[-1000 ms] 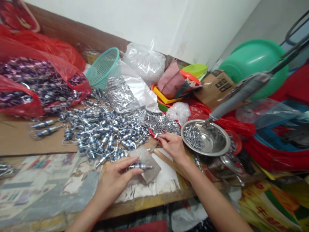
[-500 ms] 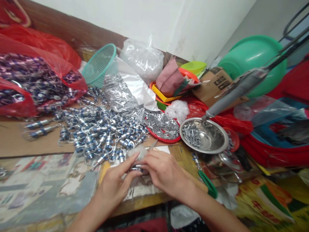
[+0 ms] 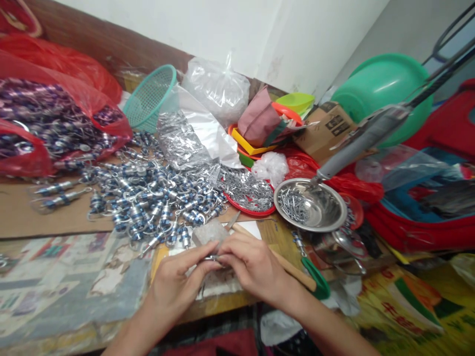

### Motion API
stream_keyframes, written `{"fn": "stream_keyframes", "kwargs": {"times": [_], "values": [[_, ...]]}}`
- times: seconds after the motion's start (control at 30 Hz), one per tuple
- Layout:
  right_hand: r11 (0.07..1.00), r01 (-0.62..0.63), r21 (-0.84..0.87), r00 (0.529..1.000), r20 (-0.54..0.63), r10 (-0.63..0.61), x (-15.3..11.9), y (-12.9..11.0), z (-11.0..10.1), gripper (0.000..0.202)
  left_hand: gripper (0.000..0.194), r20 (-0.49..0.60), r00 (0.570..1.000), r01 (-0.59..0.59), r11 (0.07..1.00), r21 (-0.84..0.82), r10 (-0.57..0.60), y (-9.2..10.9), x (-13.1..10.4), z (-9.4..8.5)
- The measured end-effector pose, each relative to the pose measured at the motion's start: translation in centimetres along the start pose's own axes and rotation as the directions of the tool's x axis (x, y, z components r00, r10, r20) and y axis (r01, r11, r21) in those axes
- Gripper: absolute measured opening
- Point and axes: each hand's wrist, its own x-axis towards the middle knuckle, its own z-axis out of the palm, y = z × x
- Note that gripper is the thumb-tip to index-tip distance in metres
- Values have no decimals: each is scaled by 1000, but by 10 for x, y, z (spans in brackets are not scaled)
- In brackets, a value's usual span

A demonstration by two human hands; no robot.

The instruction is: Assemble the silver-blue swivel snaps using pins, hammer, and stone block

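My left hand (image 3: 181,279) and my right hand (image 3: 252,262) meet over the table's front edge, fingers pinched on a small metal part (image 3: 211,257) between them. Its shape is mostly hidden by the fingertips. Just behind the hands lies a whitish translucent block (image 3: 211,232), with a pointed metal blade (image 3: 232,220) beside it. A wooden handle (image 3: 295,273) shows behind my right hand and wrist. Left of and behind the hands spreads a pile of silver and blue metal fittings with hooks (image 3: 159,198).
A red tray (image 3: 256,212) of small metal pieces and a steel bowl (image 3: 334,210) of pins stand behind right. A grey-handled tool (image 3: 363,141) slants above the bowl. Red bag (image 3: 33,160) of fittings at left, green basket (image 3: 148,99), green-handled tool (image 3: 315,277) at right.
The view has shifted slightly. My hands have lowered a little from the whitish block, which shows more fully, and the wooden handle has come more into view. The small part remains between my fingers.
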Motion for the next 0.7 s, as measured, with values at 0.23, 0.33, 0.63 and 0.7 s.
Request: {"fn": "stream_keyframes", "kwargs": {"times": [0.23, 0.33, 0.63, 0.7], "values": [[998, -47, 34, 998, -44, 49, -1, -3, 0, 15, 24, -19, 994, -110, 994, 30, 110, 7, -1, -3], [997, -62, 55, 995, -75, 66, -1, -3, -1, 15, 22, -19, 989, -148, 988, 39, 149, 8, -1, -4], [996, 33, 77, 999, -46, -29, -7, 0, 1, 14, 19, -73, 952, -292, 954, 67, 297, 4, -2, 0], [997, 36, 72, 998, -52, -32, -7, 0, 2, 14, 17, -64, 961, -265, 963, 52, 268, 5, -4, 1]]}}
